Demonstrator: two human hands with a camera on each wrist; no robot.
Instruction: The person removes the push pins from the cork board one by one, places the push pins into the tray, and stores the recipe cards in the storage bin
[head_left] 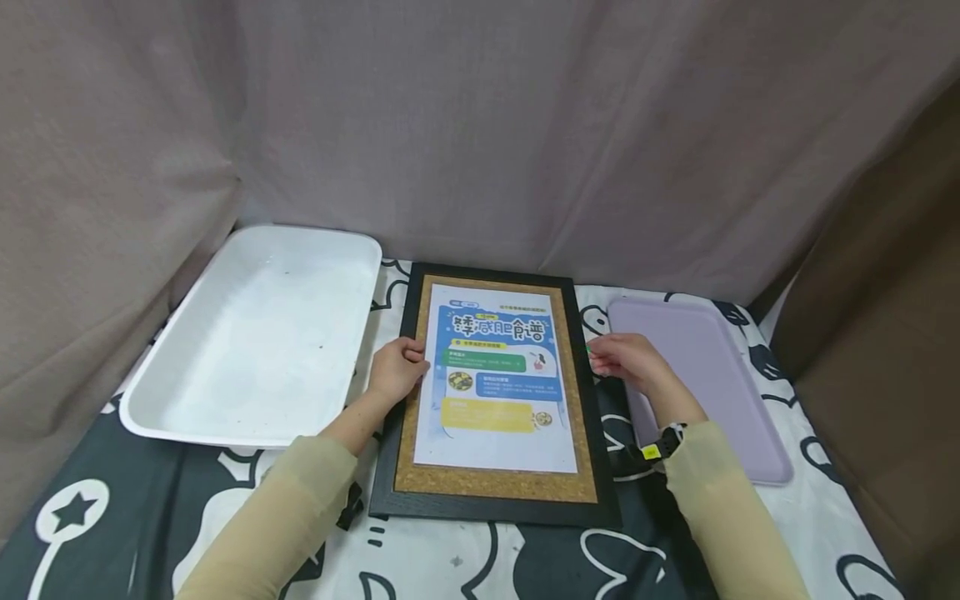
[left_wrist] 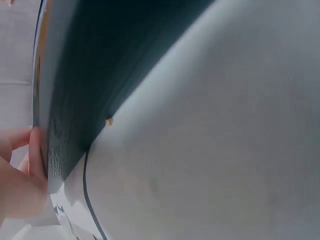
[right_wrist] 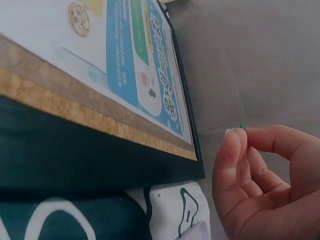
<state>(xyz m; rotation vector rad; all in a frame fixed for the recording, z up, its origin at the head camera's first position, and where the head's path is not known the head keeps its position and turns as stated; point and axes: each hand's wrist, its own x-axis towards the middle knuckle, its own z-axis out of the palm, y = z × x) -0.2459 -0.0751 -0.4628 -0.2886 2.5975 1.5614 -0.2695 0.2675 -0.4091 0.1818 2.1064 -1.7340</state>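
A printed sheet (head_left: 495,450) with blue, green and yellow panels lies on a cork board (head_left: 495,482) set in a black frame (head_left: 495,510). My left hand (head_left: 397,371) rests on the board's left side, its fingertips at the sheet's left edge. In the left wrist view, that hand (left_wrist: 22,175) touches the board close to the frame's rim. Just off the frame's right side, my right hand (head_left: 633,362) pinches a tiny green piece (right_wrist: 242,126) between thumb and forefinger. Only its tip shows, so its kind is unclear.
To the left stands a large white tray (head_left: 247,333) with a few dark specks. A flat lilac tray (head_left: 697,358) lies on the right, partly behind my right forearm. A black-and-white patterned cloth (head_left: 442,567) covers the table, and grey curtain (head_left: 480,125) hangs behind.
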